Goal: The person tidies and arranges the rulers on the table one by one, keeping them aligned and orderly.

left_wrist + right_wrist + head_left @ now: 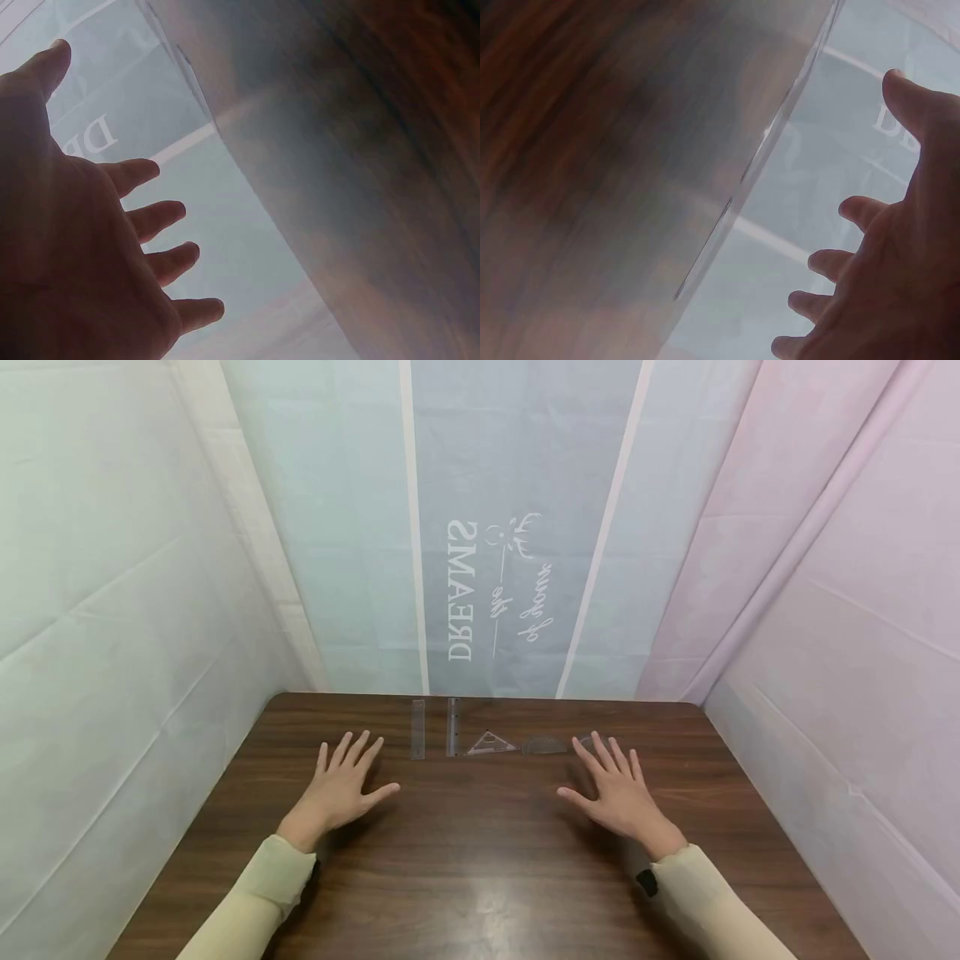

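Hands [339, 791] [621, 795] splay wide, while only the head view makes out the transparent set square [491, 747].

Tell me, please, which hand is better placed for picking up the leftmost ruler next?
Probably the left hand: it is empty and much nearer to that ruler. The right hand, also empty, is farther away, beyond the triangle.

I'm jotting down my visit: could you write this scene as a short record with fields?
Left hand: fingers spread, holding nothing
Right hand: fingers spread, holding nothing
Surface: brown wood-grain table
Row, left to right: first ruler, second ruler, set square, protractor, clear piece partly hidden by the right hand
Backdrop: cloth lettered DREAMS
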Demonstrator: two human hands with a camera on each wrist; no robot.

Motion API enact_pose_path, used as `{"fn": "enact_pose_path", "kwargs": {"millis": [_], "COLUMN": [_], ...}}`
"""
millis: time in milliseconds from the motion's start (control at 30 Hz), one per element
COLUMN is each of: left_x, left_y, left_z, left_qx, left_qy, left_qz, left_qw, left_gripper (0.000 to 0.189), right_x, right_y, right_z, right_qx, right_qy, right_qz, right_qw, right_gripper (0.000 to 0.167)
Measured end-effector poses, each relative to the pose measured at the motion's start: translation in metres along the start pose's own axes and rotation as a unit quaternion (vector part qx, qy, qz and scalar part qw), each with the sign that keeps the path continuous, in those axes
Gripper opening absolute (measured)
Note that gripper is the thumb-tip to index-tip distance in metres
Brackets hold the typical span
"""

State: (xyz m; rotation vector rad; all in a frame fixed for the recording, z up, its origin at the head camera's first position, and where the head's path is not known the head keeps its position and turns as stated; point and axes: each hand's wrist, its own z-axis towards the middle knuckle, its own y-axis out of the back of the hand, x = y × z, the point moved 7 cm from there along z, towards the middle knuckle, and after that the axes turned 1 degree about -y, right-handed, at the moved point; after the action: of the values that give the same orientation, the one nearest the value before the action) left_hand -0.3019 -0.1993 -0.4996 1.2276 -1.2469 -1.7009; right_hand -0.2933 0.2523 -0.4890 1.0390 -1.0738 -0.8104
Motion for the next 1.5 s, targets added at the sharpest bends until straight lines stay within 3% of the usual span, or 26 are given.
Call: {"fn": "enact_pose_path", "kwargs": {"millis": [367, 700, 967, 1500], "left_x": [-0.008, -0.007, -0.007, 0.003], "left_y": [0.000, -0.003, -0.004, -0.010], "left_z": [0.019, 0.038, 0.052, 0.086], "left_qx": [0.005, 0.002, 0.016, 0.036], "left_qy": [-0.014, -0.031, -0.042, -0.030], "left_qz": [0.003, 0.009, 0.016, 0.022], "left_qw": [0.9999, 0.9995, 0.9988, 0.9987], "left_gripper": [0.095, 0.093, 0.093, 0.092], "right_x": [0.043, 0.089, 0.112, 0.146], "right_y": [-0.016, -0.033, -0.047, -0.073], "right_z": [0.025, 0.051, 0.068, 0.102], "right_qx": [0.008, 0.032, 0.054, 0.082], "right_qy": [0.049, 0.102, 0.114, 0.112], "right_qz": [0.013, -0.024, -0.028, -0.012], "right_qw": [0.9987, 0.9940, 0.9916, 0.9902], "right_gripper": [0.096, 0.098, 0.097, 0.099]}}
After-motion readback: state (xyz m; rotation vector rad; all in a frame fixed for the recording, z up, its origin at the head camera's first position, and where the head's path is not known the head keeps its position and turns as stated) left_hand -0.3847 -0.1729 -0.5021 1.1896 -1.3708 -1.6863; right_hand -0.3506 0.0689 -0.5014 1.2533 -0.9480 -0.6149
